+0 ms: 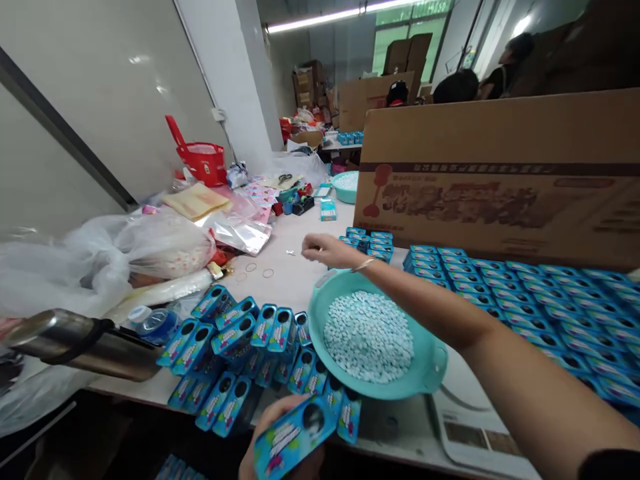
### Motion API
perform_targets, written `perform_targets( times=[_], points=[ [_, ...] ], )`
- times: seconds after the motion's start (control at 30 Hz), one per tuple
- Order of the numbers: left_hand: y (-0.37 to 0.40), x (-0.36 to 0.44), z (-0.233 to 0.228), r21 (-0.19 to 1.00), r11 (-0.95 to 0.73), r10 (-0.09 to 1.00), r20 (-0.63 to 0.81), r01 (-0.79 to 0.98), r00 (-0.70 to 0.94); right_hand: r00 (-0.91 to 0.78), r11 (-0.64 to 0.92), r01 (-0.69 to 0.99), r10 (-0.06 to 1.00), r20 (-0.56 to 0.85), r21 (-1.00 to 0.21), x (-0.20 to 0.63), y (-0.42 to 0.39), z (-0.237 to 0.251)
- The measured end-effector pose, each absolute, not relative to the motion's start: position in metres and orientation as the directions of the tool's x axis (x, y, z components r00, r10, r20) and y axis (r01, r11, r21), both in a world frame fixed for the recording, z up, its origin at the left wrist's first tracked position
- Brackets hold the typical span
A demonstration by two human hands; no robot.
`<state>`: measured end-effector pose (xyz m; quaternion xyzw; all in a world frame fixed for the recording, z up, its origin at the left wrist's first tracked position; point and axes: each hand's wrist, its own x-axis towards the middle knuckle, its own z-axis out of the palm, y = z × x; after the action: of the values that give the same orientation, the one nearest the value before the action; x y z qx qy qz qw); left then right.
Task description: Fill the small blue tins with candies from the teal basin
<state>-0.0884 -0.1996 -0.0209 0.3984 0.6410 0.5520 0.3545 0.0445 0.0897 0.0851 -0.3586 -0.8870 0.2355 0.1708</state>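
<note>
At the front edge of the table, my left hand (277, 409) is wrapped round a small blue box (287, 443) with a dark round opening near one end. My right hand (327, 251) reaches past the turquoise basin (435, 373), its fingers curled closed above the table. Whether anything is inside that fist is hidden. Beside it lies a tiny whitish scrap (290, 253). Many pale blue-white pellets (370, 337) lie in the basin, below my right forearm. More blue boxes (233, 337) are stacked loosely left of the basin.
Rows of blue boxes (530, 293) stand at right, before a large cardboard carton (495, 133). A white scale (475, 433) is partly under the basin. At left are a steel flask (65, 350), plastic bags (110, 250) and a red basket (207, 163). People are visible behind the carton.
</note>
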Motion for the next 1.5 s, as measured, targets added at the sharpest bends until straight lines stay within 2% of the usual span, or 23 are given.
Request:
perform_targets(
  times=[0.07, 0.17, 0.3, 0.4, 0.53, 0.67, 0.73, 0.83, 0.9, 1.03, 1.13, 1.5],
  points=[
    [-0.198, -0.065, -0.006, 0.997, 0.037, 0.945, -0.011, 0.074, -0.327, -0.669, 0.648, 0.31, 0.669, 0.324, -0.696, 0.092, 0.041, 0.11],
    [-0.187, -0.026, 0.008, 0.998, 0.043, 0.99, -0.05, -0.055, -0.132, -0.629, 0.595, 0.181, 0.682, 0.373, -0.784, 0.148, -0.047, 0.128],
    [-0.186, 0.016, 0.006, 0.987, 0.061, 0.996, -0.052, -0.146, 0.069, -0.568, 0.58, 0.305, 0.747, 0.345, -0.755, 0.188, -0.137, 0.109],
    [-0.196, 0.038, -0.003, 0.985, 0.056, 0.994, -0.04, -0.163, 0.099, -0.459, 0.518, 0.434, 0.831, 0.314, -0.737, 0.21, -0.177, 0.083],
    [-0.211, 0.057, -0.009, 0.985, 0.058, 0.985, -0.029, -0.165, 0.17, -0.285, 0.361, 0.414, 0.923, 0.258, -0.835, 0.239, -0.221, 0.047],
    [-0.221, 0.073, -0.016, 0.987, 0.098, 0.935, -0.048, -0.126, 0.352, -0.213, 0.267, 0.511, 0.96, 0.18, -0.817, 0.255, -0.252, 0.018],
    [-0.225, 0.077, -0.028, 0.987, 0.127, 0.917, -0.078, -0.099, 0.391, -0.191, 0.22, 0.532, 0.972, 0.137, -0.818, 0.264, -0.255, 0.011],
    [-0.227, 0.077, -0.054, 0.978, 0.177, 0.935, -0.132, -0.113, 0.329, -0.093, 0.149, 0.551, 0.989, 0.118, -0.821, 0.287, -0.239, 0.011],
    [-0.222, 0.074, -0.068, 0.949, 0.243, 0.952, -0.195, -0.2, 0.235, -0.001, 0.104, 0.61, 0.992, 0.13, -0.785, 0.305, -0.217, 0.012],
    [-0.196, 0.068, -0.072, 0.787, 0.427, 0.892, -0.449, -0.445, 0.062, 0.074, -0.017, 0.797, 0.995, 0.069, -0.604, 0.33, -0.167, 0.005],
    [-0.173, 0.066, -0.06, 0.689, 0.435, 0.847, -0.532, -0.58, 0.004, 0.043, -0.017, 0.85, 0.998, 0.036, -0.527, 0.335, -0.14, -0.008],
    [-0.154, 0.057, -0.036, 0.65, 0.363, 0.827, -0.555, -0.668, -0.091, -0.021, -0.028, 0.79, 0.997, -0.073, -0.613, 0.335, -0.119, -0.03]
  ],
)
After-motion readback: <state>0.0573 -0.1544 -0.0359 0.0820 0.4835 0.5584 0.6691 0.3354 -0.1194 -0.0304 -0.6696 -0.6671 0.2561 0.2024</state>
